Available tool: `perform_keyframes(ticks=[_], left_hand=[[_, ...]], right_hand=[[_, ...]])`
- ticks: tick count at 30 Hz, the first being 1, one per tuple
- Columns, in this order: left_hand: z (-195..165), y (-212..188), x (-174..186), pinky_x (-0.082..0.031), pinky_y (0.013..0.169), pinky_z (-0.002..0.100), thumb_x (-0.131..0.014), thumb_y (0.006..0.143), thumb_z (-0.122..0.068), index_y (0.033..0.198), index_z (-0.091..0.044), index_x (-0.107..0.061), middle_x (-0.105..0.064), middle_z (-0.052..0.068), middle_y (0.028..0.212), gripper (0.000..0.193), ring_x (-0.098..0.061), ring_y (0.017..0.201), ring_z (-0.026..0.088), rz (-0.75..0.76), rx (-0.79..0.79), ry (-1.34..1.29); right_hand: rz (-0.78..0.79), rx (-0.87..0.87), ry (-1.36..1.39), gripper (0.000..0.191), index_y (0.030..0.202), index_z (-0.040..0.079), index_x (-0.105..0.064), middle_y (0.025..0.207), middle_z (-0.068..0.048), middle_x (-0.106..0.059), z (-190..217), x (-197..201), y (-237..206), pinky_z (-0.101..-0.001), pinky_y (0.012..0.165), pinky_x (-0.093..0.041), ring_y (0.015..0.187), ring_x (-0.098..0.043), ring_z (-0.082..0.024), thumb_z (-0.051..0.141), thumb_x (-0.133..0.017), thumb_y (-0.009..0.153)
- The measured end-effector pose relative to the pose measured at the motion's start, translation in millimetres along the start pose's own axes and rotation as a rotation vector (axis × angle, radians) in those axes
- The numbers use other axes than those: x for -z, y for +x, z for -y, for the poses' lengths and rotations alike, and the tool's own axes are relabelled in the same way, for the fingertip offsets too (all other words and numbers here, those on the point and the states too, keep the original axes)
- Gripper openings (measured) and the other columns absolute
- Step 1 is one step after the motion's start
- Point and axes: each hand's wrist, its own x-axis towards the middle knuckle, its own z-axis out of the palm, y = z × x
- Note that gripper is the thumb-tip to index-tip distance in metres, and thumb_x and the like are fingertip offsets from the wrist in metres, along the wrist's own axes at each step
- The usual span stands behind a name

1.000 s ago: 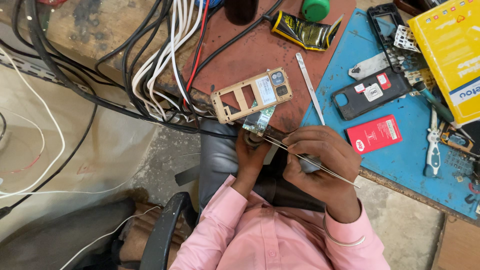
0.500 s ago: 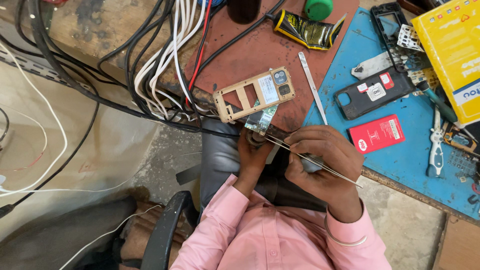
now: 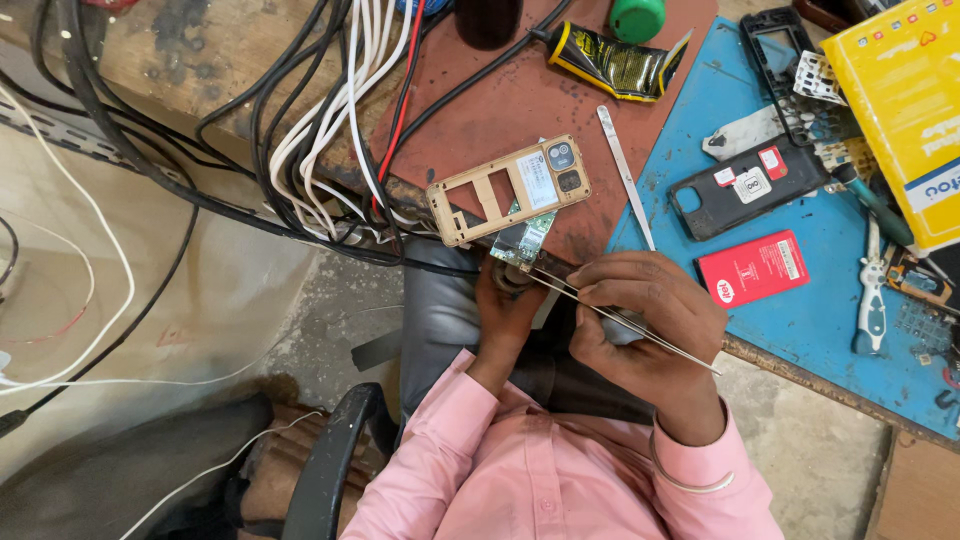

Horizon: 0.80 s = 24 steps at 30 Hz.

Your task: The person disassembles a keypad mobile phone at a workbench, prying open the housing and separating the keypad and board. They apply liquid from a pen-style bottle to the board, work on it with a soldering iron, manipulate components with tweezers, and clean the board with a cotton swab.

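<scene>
The work in hand looks like fine picking at a small green circuit board [image 3: 524,240], which the left hand [image 3: 508,300] pinches from below and holds up just off the edge of the counter [image 3: 560,90], close under the gold phone frame [image 3: 510,190] that lies on the reddish mat [image 3: 520,100]. The right hand [image 3: 645,325] is closed around a pair of thin metal tweezers [image 3: 600,305], fingers pressed on the shafts, with the tips reaching to the lower edge of the board (whether they already grip a part there is too small to tell). Judged from this, the step is a lift or placement of some tiny piece on the board, and the next move calls for a steady left hand and a light, exact squeeze at the tweezer tips, since the board hangs free over the lap with nothing beneath it. Near the right hand, on the blue mat [image 3: 800,330], lie a red flat battery [image 3: 752,268] and a black phone back [image 3: 745,188]; a second pair of tweezers [image 3: 625,175] lies on the reddish mat, and a tangle of cables [image 3: 330,150] runs over the counter's left end.
</scene>
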Motion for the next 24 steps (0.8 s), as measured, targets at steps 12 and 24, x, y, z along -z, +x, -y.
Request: perform_keyframes(ticks=[12,24], left_hand=[[2.4,1.2,-0.8,-0.054,0.094,0.029,-0.077,0.083,0.0,0.136,-0.001,-0.053,-0.066,0.006,0.119,0.057,-0.065,0.107,0.013,-0.04,0.049,-0.037],[-2.0,-0.3,-0.9,-0.054,0.093,0.029,-0.075,0.085,0.0,0.13,0.0,-0.056,-0.067,0.006,0.114,0.049,-0.065,0.103,0.013,-0.005,0.03,0.042]], right_hand=[[-0.018,-0.043,0.088,0.022,0.098,0.002,-0.063,0.098,-0.014,-0.074,-3.5,1.0,-6.1,-0.0302,0.079,-0.061,0.094,-0.075,-0.025,-0.007,-0.074,0.082],[-0.039,-0.025,0.103,0.016,0.099,-0.003,-0.066,0.106,-0.019,-0.075,-5.3,3.0,-7.0,-0.0298,0.079,-0.062,0.091,-0.077,-0.025,-0.012,-0.07,0.086]])
